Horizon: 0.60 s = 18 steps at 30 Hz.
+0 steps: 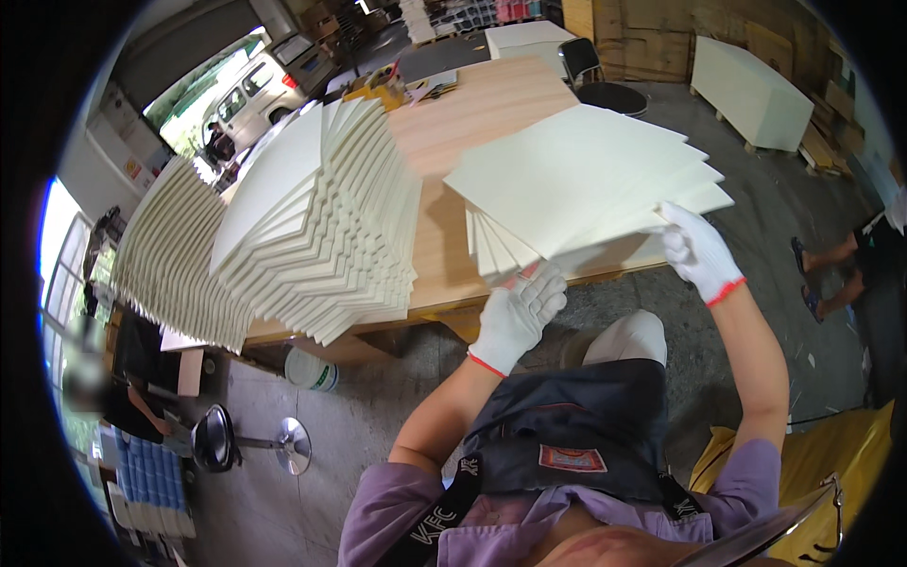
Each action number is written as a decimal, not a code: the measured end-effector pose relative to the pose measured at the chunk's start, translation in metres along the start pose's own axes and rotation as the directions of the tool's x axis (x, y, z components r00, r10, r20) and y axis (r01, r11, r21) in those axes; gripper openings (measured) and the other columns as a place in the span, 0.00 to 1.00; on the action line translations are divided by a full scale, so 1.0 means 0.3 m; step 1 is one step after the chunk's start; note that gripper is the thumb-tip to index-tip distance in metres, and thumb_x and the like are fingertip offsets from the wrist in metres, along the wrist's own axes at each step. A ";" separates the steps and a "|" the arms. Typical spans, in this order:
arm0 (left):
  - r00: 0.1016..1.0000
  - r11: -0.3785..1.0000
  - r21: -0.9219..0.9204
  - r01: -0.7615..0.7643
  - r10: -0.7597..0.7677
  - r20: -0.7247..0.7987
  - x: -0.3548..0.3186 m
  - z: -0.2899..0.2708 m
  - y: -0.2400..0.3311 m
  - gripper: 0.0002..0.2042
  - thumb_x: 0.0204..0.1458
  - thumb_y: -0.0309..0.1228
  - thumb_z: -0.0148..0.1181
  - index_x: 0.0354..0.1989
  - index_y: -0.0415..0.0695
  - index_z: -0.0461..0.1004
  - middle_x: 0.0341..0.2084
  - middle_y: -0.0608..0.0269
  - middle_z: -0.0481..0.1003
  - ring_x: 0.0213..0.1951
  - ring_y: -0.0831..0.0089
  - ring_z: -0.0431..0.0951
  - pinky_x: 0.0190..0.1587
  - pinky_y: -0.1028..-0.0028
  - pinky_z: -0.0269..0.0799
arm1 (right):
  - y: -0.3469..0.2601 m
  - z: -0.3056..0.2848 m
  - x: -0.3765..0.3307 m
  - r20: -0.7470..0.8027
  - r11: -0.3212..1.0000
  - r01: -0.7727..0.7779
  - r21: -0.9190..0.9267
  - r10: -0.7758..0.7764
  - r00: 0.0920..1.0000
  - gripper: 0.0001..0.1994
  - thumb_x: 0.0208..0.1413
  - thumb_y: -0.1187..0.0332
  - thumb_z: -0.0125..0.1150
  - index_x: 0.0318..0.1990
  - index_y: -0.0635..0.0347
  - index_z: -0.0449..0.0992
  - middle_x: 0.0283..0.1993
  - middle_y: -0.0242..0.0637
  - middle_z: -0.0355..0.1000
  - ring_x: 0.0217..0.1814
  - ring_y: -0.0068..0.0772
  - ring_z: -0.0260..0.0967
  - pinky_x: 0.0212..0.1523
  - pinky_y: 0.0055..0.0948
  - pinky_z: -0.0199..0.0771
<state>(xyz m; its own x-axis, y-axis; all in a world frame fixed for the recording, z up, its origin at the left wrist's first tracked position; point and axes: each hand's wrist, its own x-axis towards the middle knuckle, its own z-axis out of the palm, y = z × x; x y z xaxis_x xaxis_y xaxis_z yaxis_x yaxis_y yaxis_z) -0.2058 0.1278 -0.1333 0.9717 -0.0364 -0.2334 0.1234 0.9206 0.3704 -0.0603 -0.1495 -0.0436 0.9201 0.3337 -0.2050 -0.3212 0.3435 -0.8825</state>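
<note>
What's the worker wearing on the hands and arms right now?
Both the left hand and the right hand wear white knitted work gloves with red-trimmed cuffs. The forearms are bare; short purple sleeves cover the upper arms.

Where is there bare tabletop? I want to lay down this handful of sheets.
Bare wood shows between the fanned stack and the sheets held by the left hand and right hand, and on the table behind them. The left end is crowded with stacks; the far end holds clutter.
</note>
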 end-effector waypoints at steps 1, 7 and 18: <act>0.990 0.997 0.046 -0.069 0.063 0.127 -0.016 -0.012 0.014 0.27 0.67 0.48 0.48 0.67 0.43 0.63 0.64 0.49 0.70 0.60 0.51 0.75 0.59 0.51 0.75 | -0.006 -0.038 -0.035 0.020 0.998 -0.047 -0.044 0.048 0.999 0.12 0.65 0.56 0.64 0.44 0.53 0.75 0.18 0.21 0.64 0.13 0.12 0.59 0.10 0.14 0.50; 0.978 0.923 0.385 0.017 0.065 -0.198 -0.099 0.169 0.082 0.33 0.65 0.54 0.53 0.67 0.38 0.64 0.59 0.48 0.74 0.54 0.53 0.80 0.57 0.56 0.79 | 0.004 -0.204 -0.323 -0.094 0.977 -0.130 -0.168 0.115 0.989 0.13 0.67 0.54 0.59 0.42 0.55 0.74 0.12 0.23 0.60 0.06 0.18 0.51 0.06 0.21 0.46; 0.916 0.549 0.787 -0.280 0.398 0.048 -0.433 0.373 0.339 0.18 0.61 0.31 0.58 0.55 0.34 0.72 0.44 0.58 0.79 0.43 0.66 0.82 0.49 0.66 0.78 | 0.060 -0.022 -0.354 0.309 0.997 -0.069 0.037 0.054 0.949 0.30 0.73 0.45 0.39 0.66 0.63 0.62 0.36 0.51 0.80 0.10 0.26 0.62 0.08 0.23 0.58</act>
<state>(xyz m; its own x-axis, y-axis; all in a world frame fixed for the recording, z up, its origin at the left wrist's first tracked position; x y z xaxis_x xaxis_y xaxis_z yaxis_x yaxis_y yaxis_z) -0.2969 0.1827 0.0354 0.9491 0.3140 -0.0230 -0.0458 0.2100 0.9766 -0.1624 -0.1844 -0.0405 0.7868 0.6070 -0.1115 -0.3920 0.3521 -0.8499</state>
